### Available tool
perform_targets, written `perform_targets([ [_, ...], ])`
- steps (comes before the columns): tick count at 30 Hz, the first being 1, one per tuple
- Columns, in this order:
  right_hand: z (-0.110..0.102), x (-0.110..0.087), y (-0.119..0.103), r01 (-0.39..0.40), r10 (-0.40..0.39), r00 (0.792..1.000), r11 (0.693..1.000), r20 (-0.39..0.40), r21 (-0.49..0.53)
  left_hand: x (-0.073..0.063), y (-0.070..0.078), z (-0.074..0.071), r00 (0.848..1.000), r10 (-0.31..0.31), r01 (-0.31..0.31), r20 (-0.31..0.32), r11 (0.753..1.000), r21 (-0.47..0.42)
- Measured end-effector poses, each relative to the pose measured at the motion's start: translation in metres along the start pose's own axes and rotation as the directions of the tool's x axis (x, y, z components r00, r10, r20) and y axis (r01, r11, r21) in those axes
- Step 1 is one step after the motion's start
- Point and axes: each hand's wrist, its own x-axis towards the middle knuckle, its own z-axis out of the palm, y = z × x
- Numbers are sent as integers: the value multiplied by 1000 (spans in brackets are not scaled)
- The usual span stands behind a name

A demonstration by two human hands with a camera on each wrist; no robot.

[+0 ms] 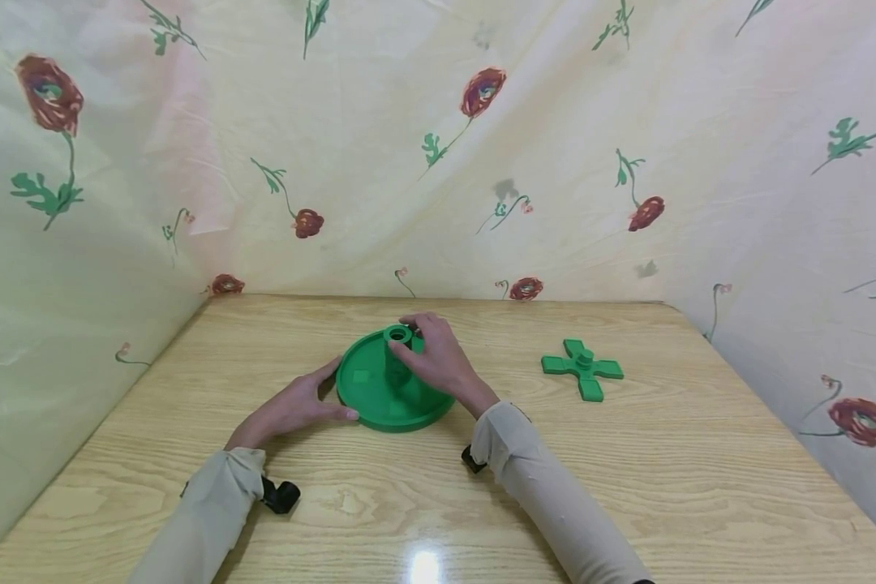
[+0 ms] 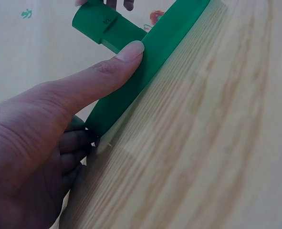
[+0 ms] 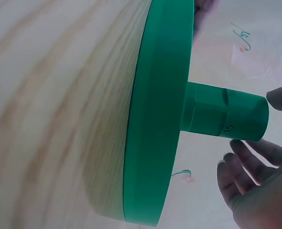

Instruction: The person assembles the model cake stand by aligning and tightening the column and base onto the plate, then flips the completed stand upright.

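A round green tray (image 1: pixel 380 405) with a raised rim lies on the wooden table. From its middle rises a green hollow post (image 1: pixel 397 365), upright, with small numbers marked on its side in the wrist views. My left hand (image 1: pixel 302 407) holds the tray's near-left rim, thumb (image 2: pixel 130 51) on the edge and the fingers spread farther round it. Around the top of the post is my right hand (image 1: pixel 441 357), with its thumb (image 3: pixel 278 98) at the upper end and fingertips (image 3: pixel 238 145) against the opposite side.
On the right of the table (image 1: pixel 701 454) lies a flat green cross-shaped piece (image 1: pixel 584 369) with a short peg at its centre. A flower-patterned cloth (image 1: pixel 380 146) hangs behind the table and along both sides.
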Motion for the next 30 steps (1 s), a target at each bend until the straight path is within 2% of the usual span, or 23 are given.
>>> perform_targets([
  [4, 0, 0, 0, 25, -25, 1000, 1000, 0, 0, 1, -1, 0, 1000, -5, 5, 3, 1000, -4],
  [12, 1, 1, 1, -4, 4, 1000, 1000, -7, -13, 0, 1, -1, 1000, -11, 11, 4, 1000, -6],
  [20, 1, 1, 2, 36, -36, 999, 999, 7, 3, 0, 1, -1, 1000, -21, 21, 0, 1000, -5],
  [30, 1, 1, 3, 25, -25, 1000, 1000, 13, 9, 0, 0, -1, 1000, -13, 14, 9, 1000, -18],
])
